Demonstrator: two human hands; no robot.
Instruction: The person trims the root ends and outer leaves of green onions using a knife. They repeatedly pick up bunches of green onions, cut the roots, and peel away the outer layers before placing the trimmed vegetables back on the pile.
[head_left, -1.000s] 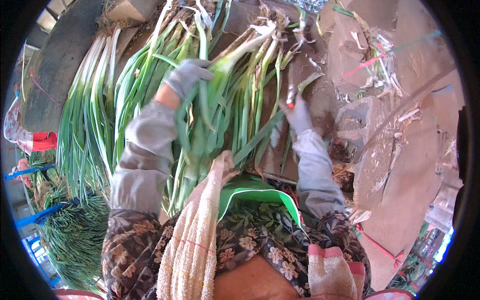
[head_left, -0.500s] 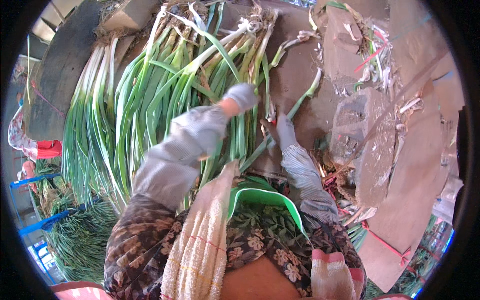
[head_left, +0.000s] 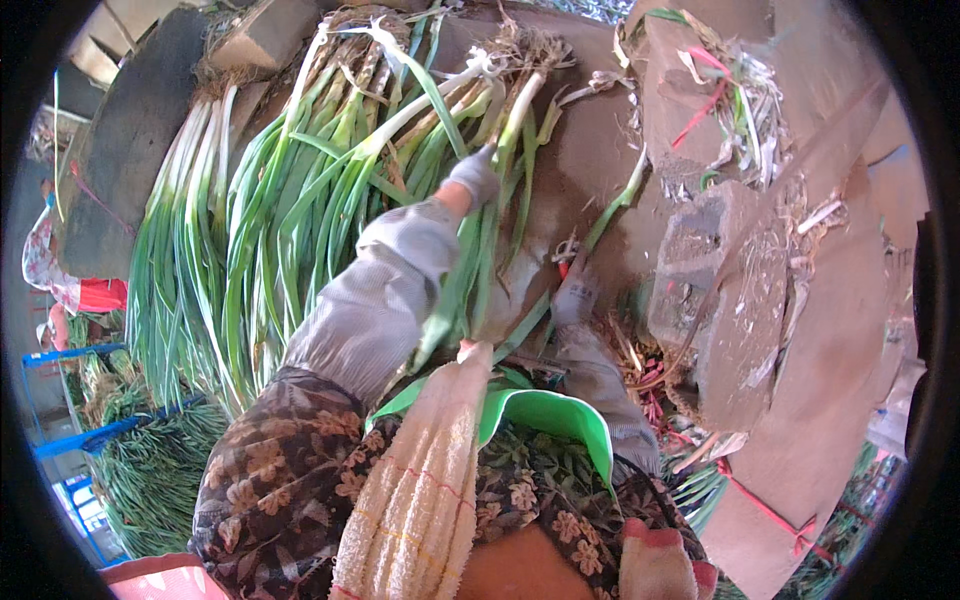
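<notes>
My left hand (head_left: 474,180), in a grey glove, is closed around the green leaves of a large green onion (head_left: 517,108). Its pale stem and tangled roots point away from me. Under that hand, long leaves hang toward my lap, slightly blurred. Lower and to the right, my gloved right hand (head_left: 573,298) is closed on a small red-handled tool (head_left: 564,268) with a metal tip; its exact kind is unclear. A single green onion (head_left: 622,200) lies slantwise beside the right hand, its leaf passing behind or under the fingers, which I cannot tell apart.
A thick pile of green onions (head_left: 300,190) spreads to the left, roots away from me. At right stand a rough concrete block (head_left: 735,310) and a flat board (head_left: 800,440). Peelings and red ties (head_left: 705,110) lie behind. Another person's red-and-patterned clothing (head_left: 95,293) shows far left.
My left hand has shifted slightly left and away from me, and the onion's rooted stem now shows more fully. My right hand has moved a little nearer to me, showing the red handle more clearly.
</notes>
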